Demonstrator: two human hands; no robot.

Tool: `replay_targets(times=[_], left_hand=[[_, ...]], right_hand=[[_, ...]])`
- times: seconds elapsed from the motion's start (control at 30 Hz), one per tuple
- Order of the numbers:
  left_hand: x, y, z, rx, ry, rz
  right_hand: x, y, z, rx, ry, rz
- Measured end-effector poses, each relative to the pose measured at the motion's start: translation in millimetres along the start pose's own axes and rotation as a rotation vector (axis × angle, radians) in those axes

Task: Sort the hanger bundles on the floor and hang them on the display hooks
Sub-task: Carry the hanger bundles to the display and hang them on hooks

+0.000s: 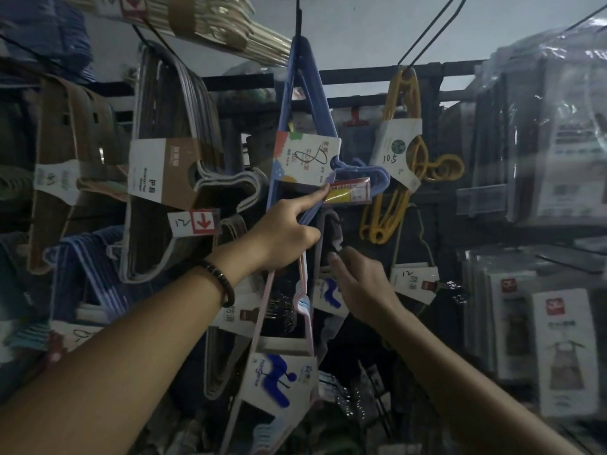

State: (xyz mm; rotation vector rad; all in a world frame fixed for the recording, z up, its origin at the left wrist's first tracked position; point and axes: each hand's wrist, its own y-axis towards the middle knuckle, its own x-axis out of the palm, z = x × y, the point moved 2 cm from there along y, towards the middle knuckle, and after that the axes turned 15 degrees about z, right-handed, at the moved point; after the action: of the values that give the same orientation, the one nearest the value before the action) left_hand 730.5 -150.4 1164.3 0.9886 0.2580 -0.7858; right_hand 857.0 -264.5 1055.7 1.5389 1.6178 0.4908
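Observation:
My left hand [289, 234] is closed around the top of a pink hanger bundle [262, 323], which hangs below it with a white card sleeve bearing a blue logo. Its index finger stretches out and touches a red and yellow price tag [349, 192] at a display hook's tip. A blue hanger bundle [295, 119] with a white label hangs from the hook above. My right hand [358, 280] is lower right, fingers apart and holding nothing, just beside a grey hanger bundle [331, 231].
The wall is packed with hanging stock: grey-white hangers [164, 165] at left, yellow hangers [402, 149] marked 10.5 at right, cream hangers [210, 24] overhead, brown ones [65, 165] far left. Wrapped packages [551, 133] fill the right shelves. A "12" tag [193, 221] juts out.

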Motion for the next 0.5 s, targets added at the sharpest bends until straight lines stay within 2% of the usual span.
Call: replay_targets(times=[0.07, 0.1, 0.17, 0.2, 0.23, 0.4, 0.5], left_hand=[[4, -2, 1, 0.017, -0.023, 0.025], [6, -3, 2, 0.028, -0.037, 0.032], [10, -5, 5, 0.047, -0.058, 0.047], [12, -5, 5, 0.054, -0.070, 0.058], [15, -5, 3, 0.055, -0.082, 0.065], [20, -5, -3, 0.062, -0.054, 0.045], [6, 0, -2, 0.091, -0.031, 0.115]], right_hand=[[-21, -35, -29, -0.061, 0.233, -0.095], [-27, -50, -37, -0.079, 0.265, -0.189], [-25, -76, -44, -0.108, 0.127, -0.329], [-20, -86, -44, -0.143, 0.015, -0.335], [-13, -92, -41, -0.171, -0.062, -0.306], [3, -95, -26, -0.218, -0.131, -0.120], [-6, -88, -24, -0.213, -0.181, -0.084]])
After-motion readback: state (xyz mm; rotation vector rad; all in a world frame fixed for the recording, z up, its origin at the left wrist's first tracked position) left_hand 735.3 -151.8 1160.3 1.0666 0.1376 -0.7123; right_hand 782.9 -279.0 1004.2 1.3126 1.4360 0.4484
